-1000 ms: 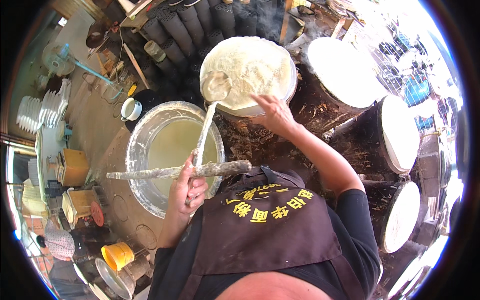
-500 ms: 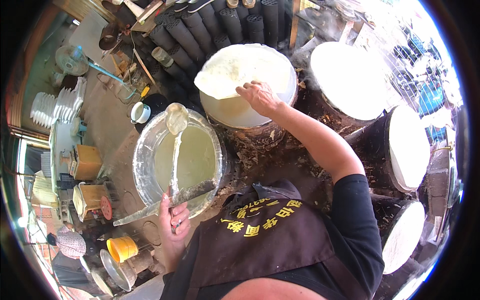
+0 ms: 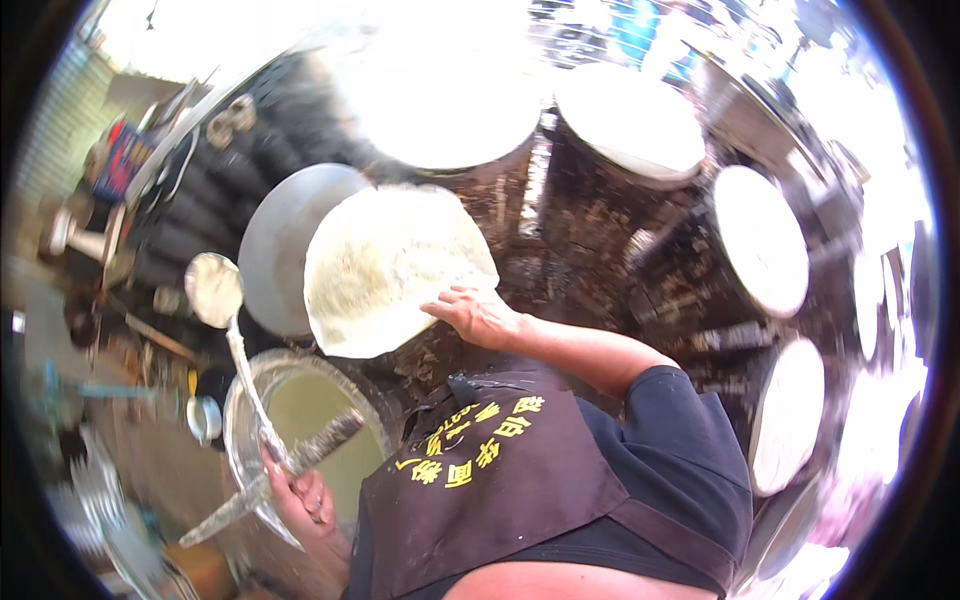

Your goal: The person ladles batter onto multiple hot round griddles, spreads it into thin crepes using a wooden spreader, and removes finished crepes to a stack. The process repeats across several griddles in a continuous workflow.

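Note:
My right hand (image 3: 478,315) pinches the near right edge of a large, thin, pale round pancake (image 3: 390,265), which hangs raised and slightly curled. Behind it, partly hidden, lies a bare grey round griddle (image 3: 275,245). My left hand (image 3: 303,500) grips a long-handled ladle (image 3: 214,290) with pale batter in its bowl. The same hand also holds a batter-crusted flat wooden scraper (image 3: 325,440), crossing the ladle's handle. Both tools are above a tub (image 3: 238,425) of pale yellowish batter, its rim smeared white.
Drum-like stoves with white round tops (image 3: 760,240) curve around at the front and right. Dark perforated cylinders (image 3: 190,230) are stacked at the far left. A small white pot (image 3: 204,420) stands left of the tub. The outer parts are blurred.
The pancake has come off the griddle in my right hand, baring the grey surface. My view has turned rightward. My left hand still holds the ladle and scraper.

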The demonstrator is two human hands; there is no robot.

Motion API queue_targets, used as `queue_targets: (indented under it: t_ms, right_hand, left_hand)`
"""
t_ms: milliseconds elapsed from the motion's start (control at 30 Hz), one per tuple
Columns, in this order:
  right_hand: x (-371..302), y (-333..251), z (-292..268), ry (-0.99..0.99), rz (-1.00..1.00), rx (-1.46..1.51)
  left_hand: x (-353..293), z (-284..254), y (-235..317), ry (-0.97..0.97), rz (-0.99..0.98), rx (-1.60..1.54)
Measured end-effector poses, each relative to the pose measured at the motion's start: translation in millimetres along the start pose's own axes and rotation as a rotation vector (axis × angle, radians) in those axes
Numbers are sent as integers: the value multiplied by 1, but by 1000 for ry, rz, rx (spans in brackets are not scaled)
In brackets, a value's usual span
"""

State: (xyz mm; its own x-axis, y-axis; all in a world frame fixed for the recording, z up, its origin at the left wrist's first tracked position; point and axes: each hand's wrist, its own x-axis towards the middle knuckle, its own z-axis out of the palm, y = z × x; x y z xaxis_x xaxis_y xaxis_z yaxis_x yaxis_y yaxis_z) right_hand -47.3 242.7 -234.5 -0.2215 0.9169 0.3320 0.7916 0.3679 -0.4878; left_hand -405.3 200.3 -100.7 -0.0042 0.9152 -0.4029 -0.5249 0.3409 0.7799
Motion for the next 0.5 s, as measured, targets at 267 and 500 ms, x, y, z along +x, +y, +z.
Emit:
queue_targets:
  t_ms: [267, 500]
  right_hand:
    - [-198, -135, -27, 342, 590, -141]
    - [-338, -164, 19, 494, 1247, -341]
  left_hand:
    - [32, -24, -12, -515, -538, 334]
    - [11, 34, -12, -811, -1062, 197]
